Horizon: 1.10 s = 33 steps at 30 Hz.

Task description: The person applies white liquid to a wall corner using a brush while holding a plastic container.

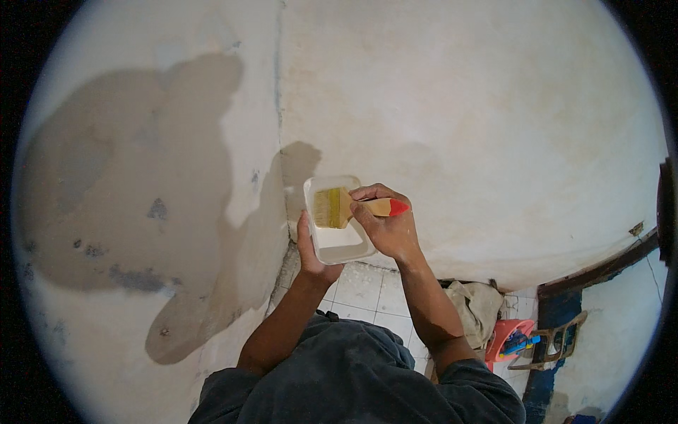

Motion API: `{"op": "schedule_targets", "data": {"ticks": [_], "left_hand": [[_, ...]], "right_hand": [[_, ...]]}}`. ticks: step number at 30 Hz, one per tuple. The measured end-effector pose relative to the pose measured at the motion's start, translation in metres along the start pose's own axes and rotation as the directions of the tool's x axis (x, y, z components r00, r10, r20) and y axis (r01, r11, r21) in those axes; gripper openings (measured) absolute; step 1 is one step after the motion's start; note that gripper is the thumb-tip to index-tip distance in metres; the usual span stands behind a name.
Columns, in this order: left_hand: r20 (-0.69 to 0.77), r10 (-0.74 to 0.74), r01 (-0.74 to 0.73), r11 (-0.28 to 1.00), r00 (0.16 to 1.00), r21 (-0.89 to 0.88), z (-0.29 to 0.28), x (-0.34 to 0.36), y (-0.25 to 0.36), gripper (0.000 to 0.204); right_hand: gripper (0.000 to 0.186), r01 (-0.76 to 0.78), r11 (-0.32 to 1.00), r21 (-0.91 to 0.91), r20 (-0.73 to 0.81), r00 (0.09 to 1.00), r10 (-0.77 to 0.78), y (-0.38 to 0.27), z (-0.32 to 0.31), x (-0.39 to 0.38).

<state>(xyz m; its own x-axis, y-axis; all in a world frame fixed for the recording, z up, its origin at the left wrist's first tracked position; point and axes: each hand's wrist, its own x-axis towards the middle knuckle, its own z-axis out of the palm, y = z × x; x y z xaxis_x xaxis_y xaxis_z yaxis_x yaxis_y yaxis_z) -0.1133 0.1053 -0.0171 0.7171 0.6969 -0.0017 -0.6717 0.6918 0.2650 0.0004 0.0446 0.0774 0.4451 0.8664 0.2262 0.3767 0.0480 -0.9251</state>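
My left hand (311, 258) is closed around the lower left side of a white rectangular tray (316, 240) with rounded corners. White paint (342, 240) lies in the tray. A wide flat paintbrush (342, 205) is in my right hand (392, 225), fingers and thumb pinching its wooden handle near the metal band. The handle's end is red. Its pale bristles point left and lie over the tray; whether they touch the paint I cannot tell.
Two pale, stained walls meet at a corner (281, 106) ahead, with my shadow on the left one. Below are white floor tiles (360, 286). At lower right are a beige cloth (473, 307), a pink plastic chair or container (505, 332) with a blue item, and a wooden frame (561, 343).
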Motion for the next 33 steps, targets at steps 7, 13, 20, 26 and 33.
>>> {"op": "schedule_targets", "data": {"ticks": [7, 13, 20, 26, 33], "left_hand": [[0.023, -0.010, 0.010, 1.000, 1.000, 0.025, -0.005, -0.001, 0.000, 0.060], [0.022, -0.003, 0.003, 0.999, 1.000, 0.032, -0.008, -0.001, 0.005, 0.057], [-0.017, 0.056, -0.055, 0.996, 0.998, 0.063, -0.002, -0.002, 0.007, 0.058], [-0.042, 0.017, -0.017, 1.000, 0.999, 0.001, -0.007, -0.002, 0.007, 0.059], [-0.068, 0.007, -0.006, 1.000, 0.998, 0.014, -0.003, -0.004, 0.007, 0.059]], "right_hand": [[0.012, -0.063, 0.995, 0.078, 0.030, 0.998, 0.061, 0.005, 0.004, 0.007], [0.012, -0.038, 0.980, 0.198, -0.004, 0.999, 0.039, 0.007, 0.004, 0.009], [0.010, 0.035, 0.987, 0.155, -0.176, 0.984, -0.007, 0.010, -0.014, 0.009], [0.011, 0.145, 0.983, -0.114, -0.209, 0.964, -0.167, 0.000, -0.015, 0.002], [0.010, 0.394, 0.831, -0.392, -0.121, 0.874, -0.471, -0.008, -0.003, -0.001]]}}
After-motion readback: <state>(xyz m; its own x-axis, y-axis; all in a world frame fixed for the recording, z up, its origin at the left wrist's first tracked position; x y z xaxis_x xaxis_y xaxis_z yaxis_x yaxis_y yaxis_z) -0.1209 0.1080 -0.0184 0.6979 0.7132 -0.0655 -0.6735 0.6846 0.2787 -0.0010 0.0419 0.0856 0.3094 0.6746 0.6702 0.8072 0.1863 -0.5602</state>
